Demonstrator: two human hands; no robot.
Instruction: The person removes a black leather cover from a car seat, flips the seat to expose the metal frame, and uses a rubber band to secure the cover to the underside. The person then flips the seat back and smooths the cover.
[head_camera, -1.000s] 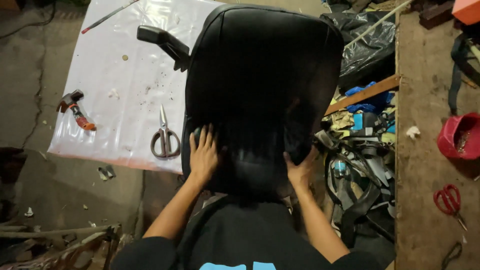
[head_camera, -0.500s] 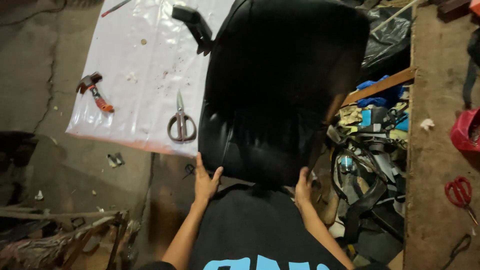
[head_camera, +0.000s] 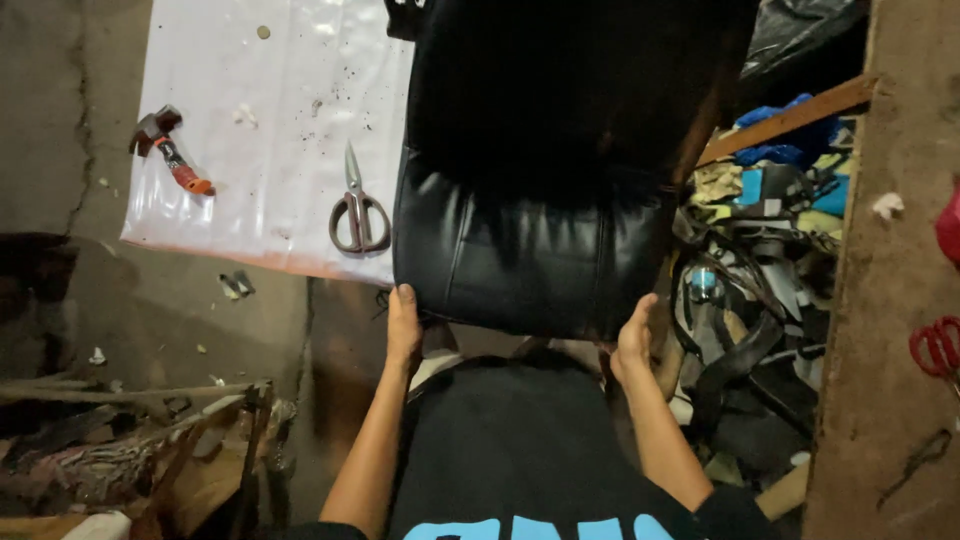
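- a large black leather seat cushion (head_camera: 540, 200) fills the middle of the view, its near edge held up by both hands.
- the left hand (head_camera: 403, 325) grips the cushion's lower left corner, fingers closed along the edge.
- the right hand (head_camera: 634, 340) clasps the lower right corner, fingers curled behind the leather and thumb on the front.
- the cushion partly covers a white plastic sheet (head_camera: 260, 130) spread on the concrete floor (head_camera: 60, 150).
- on the sheet, just left of the cushion, lie scissors (head_camera: 357, 205) with dark handles.
- further left, at the sheet's edge, lies a small hammer (head_camera: 168, 158) with an orange grip.
- right of the cushion is a heap of dark straps and coloured scraps (head_camera: 760, 260), crossed by a wooden slat (head_camera: 790, 118).
- at the far right stands a brown wooden tabletop (head_camera: 900, 300) with red-handled scissors (head_camera: 938, 345) on it.
- rusty metal scrap (head_camera: 130, 440) lies at lower left; the room is dim.
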